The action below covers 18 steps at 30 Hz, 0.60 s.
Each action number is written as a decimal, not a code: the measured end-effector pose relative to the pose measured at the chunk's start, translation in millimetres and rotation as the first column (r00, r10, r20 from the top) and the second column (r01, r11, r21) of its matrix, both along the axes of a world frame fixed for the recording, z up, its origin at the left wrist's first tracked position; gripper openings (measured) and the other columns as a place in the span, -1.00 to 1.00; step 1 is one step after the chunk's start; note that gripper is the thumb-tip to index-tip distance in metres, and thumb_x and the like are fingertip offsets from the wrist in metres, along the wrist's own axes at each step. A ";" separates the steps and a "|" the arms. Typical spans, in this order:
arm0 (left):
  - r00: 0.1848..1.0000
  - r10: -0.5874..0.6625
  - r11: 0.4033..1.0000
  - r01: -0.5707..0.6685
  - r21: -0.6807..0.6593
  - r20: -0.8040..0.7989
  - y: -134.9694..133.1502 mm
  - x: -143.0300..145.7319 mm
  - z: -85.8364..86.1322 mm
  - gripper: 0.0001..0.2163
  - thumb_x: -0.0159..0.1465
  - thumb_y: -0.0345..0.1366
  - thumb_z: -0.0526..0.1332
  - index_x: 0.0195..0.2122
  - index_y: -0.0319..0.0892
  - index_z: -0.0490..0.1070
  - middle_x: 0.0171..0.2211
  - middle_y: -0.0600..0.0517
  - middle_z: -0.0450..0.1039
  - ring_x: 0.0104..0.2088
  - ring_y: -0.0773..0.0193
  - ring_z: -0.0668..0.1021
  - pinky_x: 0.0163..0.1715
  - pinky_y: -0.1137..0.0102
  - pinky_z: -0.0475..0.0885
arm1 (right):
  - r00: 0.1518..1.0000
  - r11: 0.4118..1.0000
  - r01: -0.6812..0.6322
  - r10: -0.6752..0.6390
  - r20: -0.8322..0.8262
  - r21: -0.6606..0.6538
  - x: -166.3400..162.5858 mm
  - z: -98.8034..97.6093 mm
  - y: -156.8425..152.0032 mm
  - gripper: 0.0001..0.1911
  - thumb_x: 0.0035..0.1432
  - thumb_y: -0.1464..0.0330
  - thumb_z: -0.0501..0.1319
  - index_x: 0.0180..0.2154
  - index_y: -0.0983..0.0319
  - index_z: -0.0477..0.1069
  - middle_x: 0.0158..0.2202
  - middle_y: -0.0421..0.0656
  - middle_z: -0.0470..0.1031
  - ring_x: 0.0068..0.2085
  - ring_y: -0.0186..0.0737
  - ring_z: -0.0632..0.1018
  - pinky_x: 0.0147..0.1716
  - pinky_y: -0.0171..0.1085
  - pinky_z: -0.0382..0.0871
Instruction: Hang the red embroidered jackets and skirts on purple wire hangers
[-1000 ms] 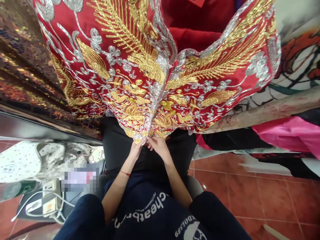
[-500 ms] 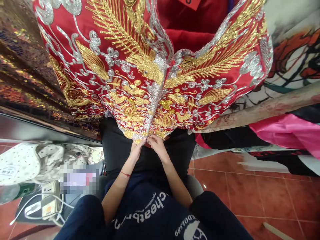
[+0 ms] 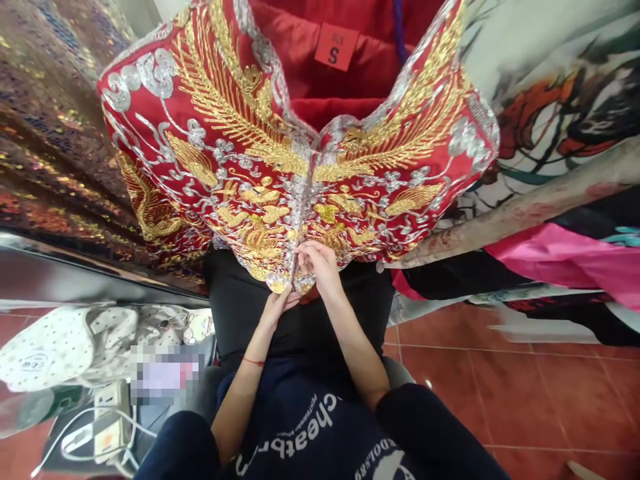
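A red jacket (image 3: 350, 180) with dense gold and silver embroidery is spread before me, its lower front over my lap. My left hand (image 3: 280, 305) is closed on the bottom hem at the centre front. A little higher, my right hand (image 3: 319, 262) pinches at the centre front opening. Any zip pull or other small part between those fingertips is too small to make out. A red size tag (image 3: 336, 47) marked S shows inside the open neck.
Sequinned fabric (image 3: 60, 133) hangs at left. Below it are a spotted white cloth (image 3: 45, 347) and a power strip (image 3: 111, 427) with white cables. Printed fabric (image 3: 550, 100) and pink cloth (image 3: 555, 260) lie at right, above red floor tiles (image 3: 450, 387).
My right hand has moved up along the centre front, away from my left hand, which stays at the hem. The view has shifted and the size tag shows more fully.
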<state>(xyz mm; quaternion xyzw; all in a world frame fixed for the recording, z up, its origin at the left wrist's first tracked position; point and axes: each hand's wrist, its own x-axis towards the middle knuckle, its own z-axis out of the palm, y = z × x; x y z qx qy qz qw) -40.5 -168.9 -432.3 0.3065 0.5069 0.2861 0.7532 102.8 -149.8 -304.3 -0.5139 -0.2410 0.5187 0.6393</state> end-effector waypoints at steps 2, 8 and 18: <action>0.994 -0.076 0.997 0.078 0.025 -0.077 4.6 -10.4 17.5 -0.64 0.01 0.01 0.49 -0.41 -0.22 0.60 -0.45 -0.14 0.60 -0.31 0.03 0.63 -0.19 0.25 0.47 | 0.999 0.999 -0.036 0.036 0.006 -0.011 0.0 -1.7 -2.3 -0.77 -0.01 0.17 0.31 -0.47 0.21 0.52 -0.62 -0.30 0.38 -0.65 -0.47 0.27 -0.64 -0.36 0.11; 0.915 0.054 0.796 0.202 0.570 -0.400 33.8 -6.7 81.8 -0.88 0.07 -0.27 0.44 -0.44 -0.08 0.51 -0.37 0.03 0.52 -0.28 0.17 0.48 -0.22 0.43 0.26 | 0.993 0.993 -0.120 0.120 -0.019 -0.009 -13.7 -9.5 -11.1 -0.74 -0.04 0.14 0.37 -0.41 0.21 0.57 -0.59 -0.30 0.40 -0.65 -0.47 0.29 -0.63 -0.36 0.12; 0.894 0.249 0.648 0.132 0.750 -0.373 51.8 36.2 82.9 -0.87 0.20 -0.23 0.29 -0.45 -0.10 0.42 -0.50 0.06 0.35 -0.47 0.25 0.33 -0.36 0.42 0.08 | 0.998 0.996 0.057 -0.059 0.028 0.064 -26.1 3.3 -9.7 -0.62 0.02 0.01 0.37 -0.36 0.21 0.54 -0.66 -0.35 0.20 -0.64 -0.48 0.14 -0.63 -0.34 0.01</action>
